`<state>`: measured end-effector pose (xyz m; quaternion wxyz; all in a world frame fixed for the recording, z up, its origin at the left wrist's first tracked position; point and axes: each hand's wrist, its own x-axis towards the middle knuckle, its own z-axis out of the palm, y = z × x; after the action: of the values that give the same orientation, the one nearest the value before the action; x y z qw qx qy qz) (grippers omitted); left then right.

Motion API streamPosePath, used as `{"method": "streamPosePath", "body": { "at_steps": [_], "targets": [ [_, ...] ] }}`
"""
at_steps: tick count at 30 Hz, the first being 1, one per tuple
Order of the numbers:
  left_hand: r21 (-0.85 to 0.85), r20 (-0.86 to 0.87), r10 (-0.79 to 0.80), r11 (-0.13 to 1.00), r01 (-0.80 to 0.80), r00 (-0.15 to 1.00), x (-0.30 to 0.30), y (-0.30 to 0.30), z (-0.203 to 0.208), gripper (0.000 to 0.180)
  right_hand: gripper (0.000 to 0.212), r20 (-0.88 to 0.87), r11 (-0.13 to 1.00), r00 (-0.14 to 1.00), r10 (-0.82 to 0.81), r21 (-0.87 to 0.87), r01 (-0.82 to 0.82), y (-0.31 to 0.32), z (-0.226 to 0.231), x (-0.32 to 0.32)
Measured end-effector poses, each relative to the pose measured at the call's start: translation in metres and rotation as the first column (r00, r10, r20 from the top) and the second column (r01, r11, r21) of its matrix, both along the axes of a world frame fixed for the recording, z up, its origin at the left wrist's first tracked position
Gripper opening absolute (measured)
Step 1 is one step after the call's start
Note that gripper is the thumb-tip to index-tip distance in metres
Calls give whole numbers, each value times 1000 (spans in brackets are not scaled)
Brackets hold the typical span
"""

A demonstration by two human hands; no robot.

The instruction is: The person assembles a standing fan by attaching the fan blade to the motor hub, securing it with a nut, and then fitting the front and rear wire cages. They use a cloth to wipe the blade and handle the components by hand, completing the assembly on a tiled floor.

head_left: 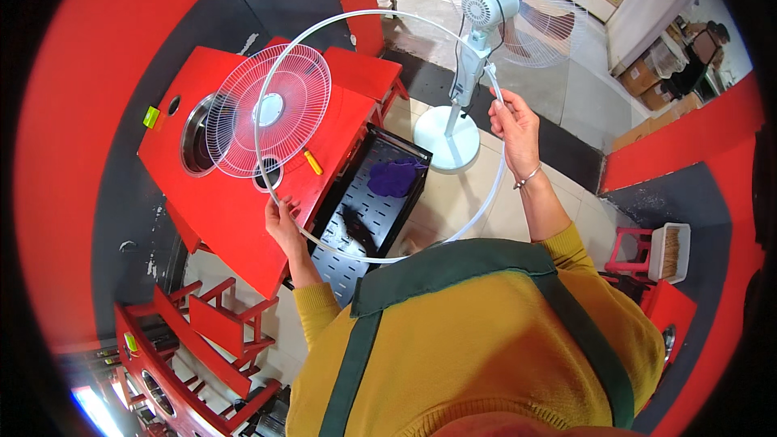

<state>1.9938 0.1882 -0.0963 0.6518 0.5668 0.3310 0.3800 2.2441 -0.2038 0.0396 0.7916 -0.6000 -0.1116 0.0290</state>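
Observation:
A large thin white ring (356, 13), like the rim band of a fan guard, is held up in front of me by both hands. My left hand (283, 226) closes round its lower left side, above the table edge. My right hand (515, 125) pinches the right side, near a small clip-like end. Behind the ring stands a pale pedestal fan (486, 12), its motor back toward me and a wire grille around its blades. A round white wire fan guard (307, 81) lies on the red table (243, 218), partly crossed by the ring. Beside it rests a yellow-handled screwdriver (313, 163).
Below the ring, a black slotted cart (328, 263) carries a purple cloth (392, 178). A metal pot well (194, 142) is set into the table. Red chairs (218, 324) stand at lower left. A white bin (670, 251) and pink stool (627, 251) are at right.

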Motion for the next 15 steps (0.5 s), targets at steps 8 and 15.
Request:
{"method": "streamPosePath", "body": {
  "at_steps": [8, 15],
  "targets": [
    [-62, -96, 0, 998, -6, 995, 2, 12, -24, 27, 29, 43, 995, 998, -54, -79, 57, 5, 6, -16],
    [15, -102, 66, 998, -64, 993, -3, 56, -43, 23, 29, 22, 978, 997, -70, -197, 73, 35, -11, -24]
  ]
}}
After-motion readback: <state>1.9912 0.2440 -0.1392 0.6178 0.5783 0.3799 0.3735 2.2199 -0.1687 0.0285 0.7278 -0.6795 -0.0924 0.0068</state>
